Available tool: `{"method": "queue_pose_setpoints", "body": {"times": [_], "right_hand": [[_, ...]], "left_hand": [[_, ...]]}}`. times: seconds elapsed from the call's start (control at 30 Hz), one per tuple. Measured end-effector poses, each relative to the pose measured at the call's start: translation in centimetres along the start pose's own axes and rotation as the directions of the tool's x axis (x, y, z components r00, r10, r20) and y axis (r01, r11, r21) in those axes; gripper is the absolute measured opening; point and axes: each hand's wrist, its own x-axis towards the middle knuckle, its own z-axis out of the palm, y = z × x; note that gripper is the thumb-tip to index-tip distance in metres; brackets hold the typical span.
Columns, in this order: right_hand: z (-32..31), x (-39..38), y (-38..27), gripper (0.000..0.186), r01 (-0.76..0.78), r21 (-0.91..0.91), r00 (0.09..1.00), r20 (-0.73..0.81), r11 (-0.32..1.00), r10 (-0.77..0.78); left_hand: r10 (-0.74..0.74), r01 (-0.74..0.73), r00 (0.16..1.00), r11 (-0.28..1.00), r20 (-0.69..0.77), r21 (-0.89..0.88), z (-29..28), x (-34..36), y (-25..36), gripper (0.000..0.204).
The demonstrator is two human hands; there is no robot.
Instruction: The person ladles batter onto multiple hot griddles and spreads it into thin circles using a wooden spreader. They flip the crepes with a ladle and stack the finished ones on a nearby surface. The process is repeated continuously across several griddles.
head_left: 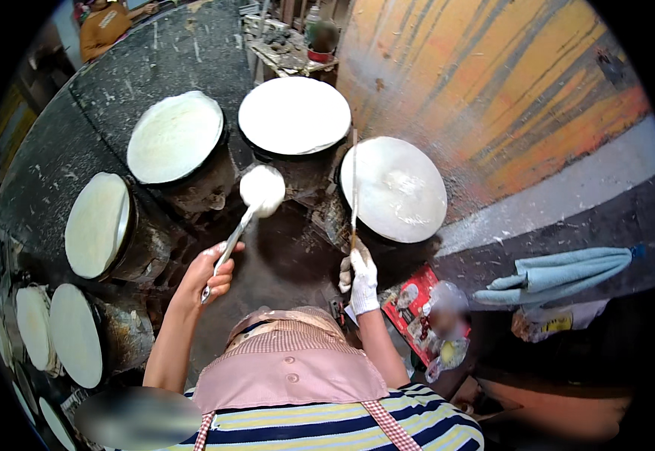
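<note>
My bare left hand [205, 276] is closed round the handle of a ladle [263, 189]. White batter coats the ladle's bowl, which hangs in front of the round griddles. My right hand [363, 274], in a white glove, grips a long thin stick [354, 180] that points away from me, along the left edge of the right griddle [417, 165]. Wet, shiny batter lies on that griddle. A white batter sheet [294, 115] covers the middle griddle. Further left are a pale pancake [175, 137] and another pancake [96, 225], whose edge is lifted off its griddle.
Another round griddle [75, 336] stands at the lower left, beside a stack of pancakes [34, 331]. A blue towel [575, 272] hangs at the right. Near my right forearm lies a red tray [411, 319] with plastic bags. Someone in an orange top [104, 31] is at the far left.
</note>
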Motion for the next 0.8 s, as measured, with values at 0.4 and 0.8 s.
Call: {"method": "queue_pose_setpoints", "body": {"times": [0.4,0.8], "right_hand": [[-7.8,3.4,-1.1,0.038,0.06,-0.448,0.883,-0.393,0.892,-0.256],[-5.9,2.7,-4.4,0.041,-0.049,-0.414,0.995,-0.094,0.909,0.011]], "left_hand": [[0.232,-0.149,0.941,0.937,0.245,-0.315,0.8,0.4,2.2,0.039],[0.343,-0.303,0.902,0.935,-0.261,0.182,3.0,-1.5,-2.1,0.028]]}}
